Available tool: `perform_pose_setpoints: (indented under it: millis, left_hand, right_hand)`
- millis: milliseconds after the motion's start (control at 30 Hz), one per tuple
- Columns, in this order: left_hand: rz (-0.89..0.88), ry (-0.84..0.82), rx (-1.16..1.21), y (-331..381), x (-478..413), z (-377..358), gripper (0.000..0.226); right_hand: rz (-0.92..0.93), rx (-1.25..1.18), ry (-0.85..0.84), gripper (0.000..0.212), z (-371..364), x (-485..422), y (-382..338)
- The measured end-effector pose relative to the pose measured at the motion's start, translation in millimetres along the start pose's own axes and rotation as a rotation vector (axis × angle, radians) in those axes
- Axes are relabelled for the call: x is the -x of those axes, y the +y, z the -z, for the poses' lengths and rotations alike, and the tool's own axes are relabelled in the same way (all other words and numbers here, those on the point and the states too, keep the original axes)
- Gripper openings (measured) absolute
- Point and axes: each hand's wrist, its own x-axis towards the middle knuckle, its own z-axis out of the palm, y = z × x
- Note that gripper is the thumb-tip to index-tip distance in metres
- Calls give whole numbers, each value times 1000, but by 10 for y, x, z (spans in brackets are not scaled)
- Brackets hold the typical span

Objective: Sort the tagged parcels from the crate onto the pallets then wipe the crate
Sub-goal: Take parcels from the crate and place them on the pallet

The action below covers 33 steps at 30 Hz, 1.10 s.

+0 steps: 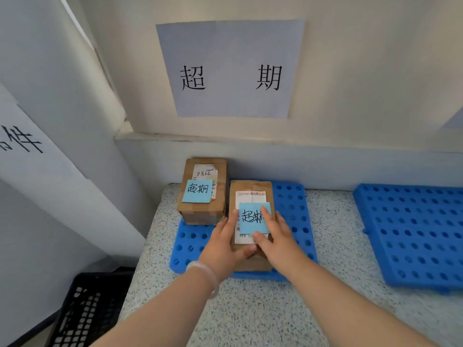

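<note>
While the left hand (223,246) clasps the tagged parcel (253,187) and the right hand (278,241) rests straight fingers on its blue note (250,221), the parcel lies on the blue pallet (290,204) beneath the grip; a second parcel (203,191) stands just beyond-left, and the black crate (87,309) sits nearer-left.

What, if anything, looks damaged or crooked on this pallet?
On the far box, the white label looks torn near its top and the blue note sits slightly crooked. The near box lies straight on the pallet.
</note>
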Motion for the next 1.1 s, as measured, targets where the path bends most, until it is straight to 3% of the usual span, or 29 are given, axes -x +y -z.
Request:
perform_pose_setpoints:
  millis: [167,267,333,600,1100]
  left_hand:
    - [-162,28,-325,-31,308,-7,84]
    - [-361,127,-493,-203,489,-95,76]
    - [-379,115,-573,-267,543,-139,73]
    - [-244,-42,-765,-108,330,3,87]
    - [-173,17,-822,-63,-325,292,85]
  right_hand:
    - [114,256,108,64,4,414,75]
    - [199,481,84,72,-49,646,195]
    - [231,582,54,79,-93,707,259]
    - [196,672,27,90,-99,488,226]
    - [232,710,5,93,-1,-263,-65]
